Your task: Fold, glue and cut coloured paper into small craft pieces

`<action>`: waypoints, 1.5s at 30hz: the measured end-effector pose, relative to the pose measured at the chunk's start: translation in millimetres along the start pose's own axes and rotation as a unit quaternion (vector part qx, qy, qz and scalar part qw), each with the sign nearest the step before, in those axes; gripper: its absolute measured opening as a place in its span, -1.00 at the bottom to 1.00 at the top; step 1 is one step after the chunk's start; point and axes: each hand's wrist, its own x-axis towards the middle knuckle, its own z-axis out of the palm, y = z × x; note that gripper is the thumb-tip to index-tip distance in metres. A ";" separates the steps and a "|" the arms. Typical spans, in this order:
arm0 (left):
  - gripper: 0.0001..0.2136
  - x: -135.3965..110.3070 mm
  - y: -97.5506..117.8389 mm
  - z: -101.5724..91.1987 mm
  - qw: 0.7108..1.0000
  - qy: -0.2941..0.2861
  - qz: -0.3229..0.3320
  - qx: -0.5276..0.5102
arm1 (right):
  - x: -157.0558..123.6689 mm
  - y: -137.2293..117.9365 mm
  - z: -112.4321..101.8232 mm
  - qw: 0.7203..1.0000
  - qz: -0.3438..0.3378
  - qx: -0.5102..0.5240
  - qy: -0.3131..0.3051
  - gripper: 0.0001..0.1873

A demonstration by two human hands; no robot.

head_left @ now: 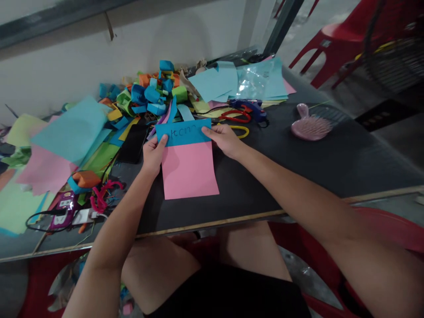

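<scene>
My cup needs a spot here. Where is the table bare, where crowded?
Bare: table right of the pink sheet, nearer than the hairbrush; a band along the front edge. Crowded: left and back, paper scraps, scissors, cables. Left hand and right hand hold the blue strip.

Count log, one view.
Hands at the desk (331,163): 2, left hand (153,155) and right hand (225,140).
Pink sheet (189,172): 1.
Blue strip (183,132) with handwriting: 1.
Pink hairbrush (309,127): 1.
Red-handled scissors (236,115): 1.
Yellow handle loop (241,130): 1.
Black phone (133,143): 1.
Red chair (334,39) beyond the desk: 1 clearly seen.
Folded scraps in the paper pile (155,93): too many to count.
</scene>
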 end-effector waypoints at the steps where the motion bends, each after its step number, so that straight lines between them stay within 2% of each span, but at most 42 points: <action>1: -0.57 1.0 -1.1 -0.8 1.000 -0.001 -0.003 -0.007 | 1.0 0.6 -0.7 1.000 0.014 0.013 0.001 -0.45; 6: -0.58 5.3 -5.7 -3.2 1.000 0.002 0.009 -0.009 | 3.7 -0.6 -2.9 0.998 0.050 0.041 0.016 -0.41; 10: -0.60 5.3 -5.5 -2.4 1.000 0.015 0.019 0.009 | 2.9 -1.9 -3.8 0.999 0.024 0.020 0.018 -0.42; 17: -0.57 4.1 -2.8 -1.9 0.999 0.023 0.024 0.022 | 3.9 1.2 -7.6 0.995 -0.059 -0.069 0.037 -0.45; 31: -0.57 2.8 -2.4 -2.1 0.999 0.008 0.044 0.027 | 3.1 -0.7 -6.4 0.990 -0.093 -0.091 0.062 -0.44; 45: -0.61 1.4 0.4 -1.5 0.998 0.033 0.027 0.046 | -0.3 -4.5 -5.1 0.985 -0.099 -0.126 0.067 -0.37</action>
